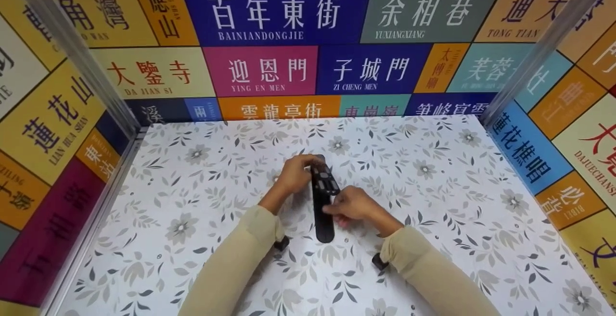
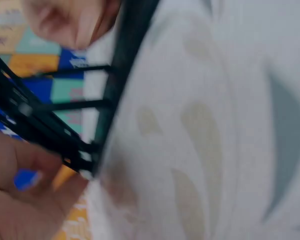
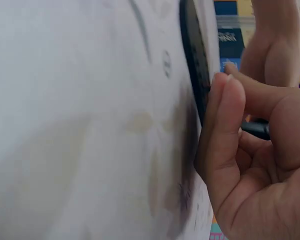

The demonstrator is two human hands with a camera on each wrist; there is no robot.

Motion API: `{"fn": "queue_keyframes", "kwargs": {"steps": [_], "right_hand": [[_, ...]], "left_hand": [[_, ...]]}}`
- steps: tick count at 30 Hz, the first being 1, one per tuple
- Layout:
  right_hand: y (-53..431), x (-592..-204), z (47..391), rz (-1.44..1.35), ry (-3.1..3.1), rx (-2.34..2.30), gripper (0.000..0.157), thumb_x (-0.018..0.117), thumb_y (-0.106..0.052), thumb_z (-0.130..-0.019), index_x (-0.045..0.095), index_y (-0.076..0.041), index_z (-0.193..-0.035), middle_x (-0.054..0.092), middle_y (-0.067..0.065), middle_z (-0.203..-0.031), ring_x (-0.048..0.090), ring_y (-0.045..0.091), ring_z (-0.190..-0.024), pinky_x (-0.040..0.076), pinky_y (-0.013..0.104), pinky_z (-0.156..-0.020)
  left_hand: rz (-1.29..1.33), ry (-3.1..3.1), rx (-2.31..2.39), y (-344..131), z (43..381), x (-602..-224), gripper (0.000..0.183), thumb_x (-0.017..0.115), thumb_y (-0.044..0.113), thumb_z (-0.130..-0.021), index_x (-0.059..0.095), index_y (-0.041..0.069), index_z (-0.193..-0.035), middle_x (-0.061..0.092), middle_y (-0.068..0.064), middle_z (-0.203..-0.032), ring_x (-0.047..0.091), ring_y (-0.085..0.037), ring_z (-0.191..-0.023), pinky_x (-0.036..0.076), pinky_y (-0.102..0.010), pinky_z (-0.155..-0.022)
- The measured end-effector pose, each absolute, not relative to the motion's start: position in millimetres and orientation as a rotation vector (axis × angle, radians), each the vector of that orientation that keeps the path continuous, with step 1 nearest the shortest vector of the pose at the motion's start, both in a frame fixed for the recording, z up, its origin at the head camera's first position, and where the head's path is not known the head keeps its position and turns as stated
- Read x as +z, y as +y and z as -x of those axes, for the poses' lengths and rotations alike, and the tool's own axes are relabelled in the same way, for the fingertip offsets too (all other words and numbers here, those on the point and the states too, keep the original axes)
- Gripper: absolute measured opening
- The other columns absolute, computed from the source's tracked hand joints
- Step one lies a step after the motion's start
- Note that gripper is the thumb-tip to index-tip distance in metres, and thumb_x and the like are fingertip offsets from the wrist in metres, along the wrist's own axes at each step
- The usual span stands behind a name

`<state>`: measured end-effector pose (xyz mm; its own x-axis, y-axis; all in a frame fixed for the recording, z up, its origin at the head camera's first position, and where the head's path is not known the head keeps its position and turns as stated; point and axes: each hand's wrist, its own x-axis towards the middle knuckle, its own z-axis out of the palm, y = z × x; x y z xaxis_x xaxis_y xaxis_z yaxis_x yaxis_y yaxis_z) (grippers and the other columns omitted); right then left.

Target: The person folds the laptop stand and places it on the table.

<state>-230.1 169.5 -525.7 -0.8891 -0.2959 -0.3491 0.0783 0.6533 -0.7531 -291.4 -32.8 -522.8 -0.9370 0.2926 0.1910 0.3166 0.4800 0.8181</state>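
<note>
A black folding stand lies near the middle of the table: a long flat bar with a rounded near end and a slotted upper part raised at an angle. Thin struts join the two parts in the left wrist view. My left hand pinches the stand at its far, hinged end. From the right side, my right hand grips the stand with curled fingers, partly hiding its edge. In the right wrist view the right hand covers much of the stand.
The table has a white leaf-and-flower cover. Colourful panels with printed characters stand behind it and at both sides. Clear upright strips mark the corners. A small black device sits at the right cuff, another at the left.
</note>
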Motion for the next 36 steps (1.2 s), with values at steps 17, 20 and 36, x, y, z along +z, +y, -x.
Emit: {"fn": "queue_keyframes", "kwargs": {"steps": [17, 20, 36], "right_hand": [[184.3, -507.5, 247.2, -0.261, 1.592, -1.907, 0.061, 0.035, -0.054, -0.108, 0.038, -0.01, -0.151, 0.073, 0.021, -0.107, 0.075, 0.031, -0.094, 0.063, 0.039, -0.079], [183.5, -508.7, 248.8, -0.265, 1.528, -1.927, 0.062, 0.034, -0.054, -0.108, 0.036, -0.01, -0.151, 0.074, 0.02, -0.106, 0.075, 0.029, -0.091, 0.063, 0.037, -0.077], [179.1, -514.6, 251.0, -0.309, 1.429, -1.987, 0.054, 0.041, -0.043, -0.109, 0.044, 0.005, -0.133, 0.068, 0.017, -0.106, 0.072, 0.022, -0.092, 0.062, 0.03, -0.082]], "left_hand": [[-0.576, -1.798, -3.298, -50.6, 228.3, -509.6, 0.066, 0.028, 0.05, -0.11, 0.022, 0.005, -0.158, 0.056, -0.035, -0.138, 0.059, -0.051, -0.125, 0.052, -0.059, -0.102], [-0.556, -1.746, -3.363, -50.1, 226.1, -510.4, 0.069, 0.024, 0.053, -0.109, 0.015, 0.009, -0.161, 0.055, -0.036, -0.14, 0.056, -0.051, -0.129, 0.05, -0.06, -0.104], [-0.432, -1.843, -3.241, -36.5, 226.7, -515.9, 0.068, 0.026, 0.05, -0.11, 0.039, -0.008, -0.142, 0.057, -0.031, -0.14, 0.058, -0.042, -0.131, 0.046, -0.051, -0.112]]}}
